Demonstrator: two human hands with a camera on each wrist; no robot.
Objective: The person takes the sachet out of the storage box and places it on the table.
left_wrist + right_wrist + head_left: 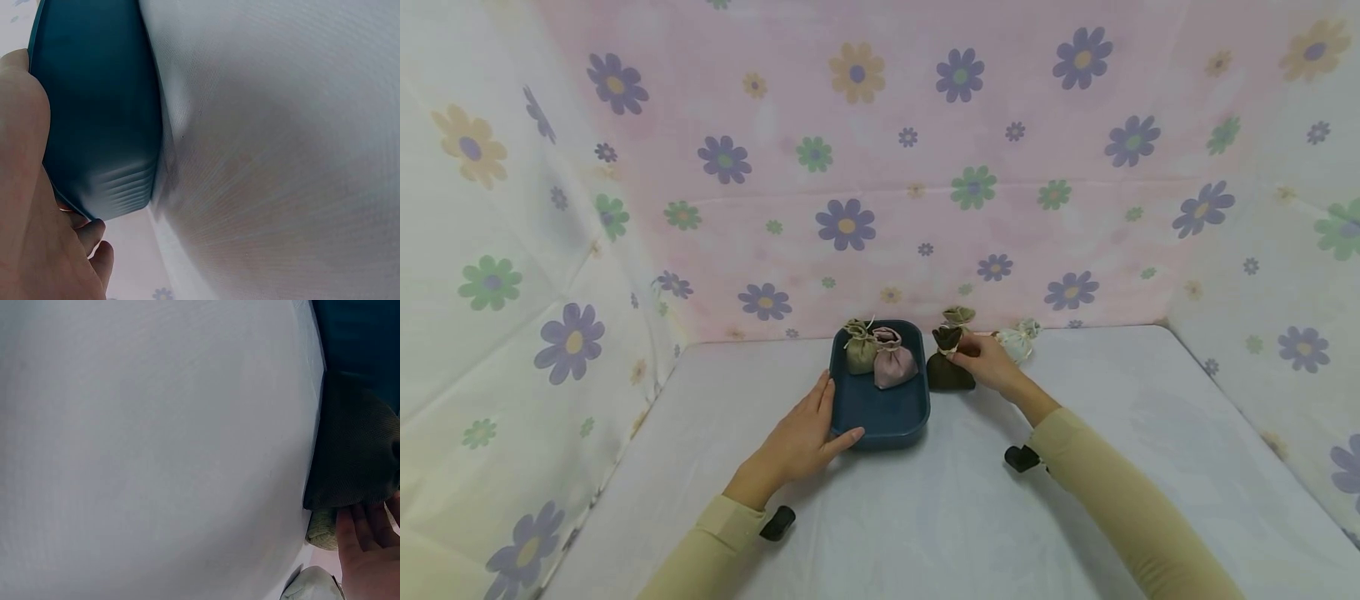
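A dark blue tray [880, 421] stands on the white table with a green drawstring pouch [861, 354] and a pink drawstring pouch [895, 365] at its far end. My left hand [801, 437] holds the tray's near left corner, thumb at the near rim and fingers along the left side; in the left wrist view the fingertips [103, 256] curl by the tray's edge. My right hand [988, 360] pinches the tied neck of a dark brown drawstring pouch [951, 375], just right of the tray. In the right wrist view this pouch partly covers the tray wall.
Behind the dark pouch stands an olive pouch [958, 315], mostly hidden. A pale pouch [1018, 340] with a light tie lies beyond my right hand. Flowered cloth [880, 167] hangs along the table's back and both sides.
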